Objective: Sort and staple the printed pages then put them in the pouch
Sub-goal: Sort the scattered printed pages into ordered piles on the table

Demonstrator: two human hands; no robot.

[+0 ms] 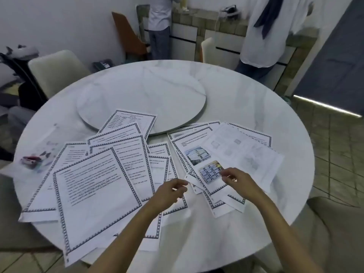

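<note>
Several printed pages with a patterned border lie fanned over the near half of a round white marble table (256, 107). A left spread of text pages (94, 186) reaches the table's front edge. A right spread (212, 154) has a page with two colour pictures on top and a pale page (242, 152) over its right part. My left hand (171, 191) pinches the corner of a sheet at the right spread's near left edge. My right hand (238, 180) holds the near edge of the picture page, fingers curled. A clear pouch (42, 152) and a red stapler (29, 159) lie at the table's left.
A raised round turntable (141, 95) fills the table's middle. Pale chairs stand at the far left (53, 73) and near right (334, 229). Two people (264, 30) stand at a counter by the far wall. The floor is tiled.
</note>
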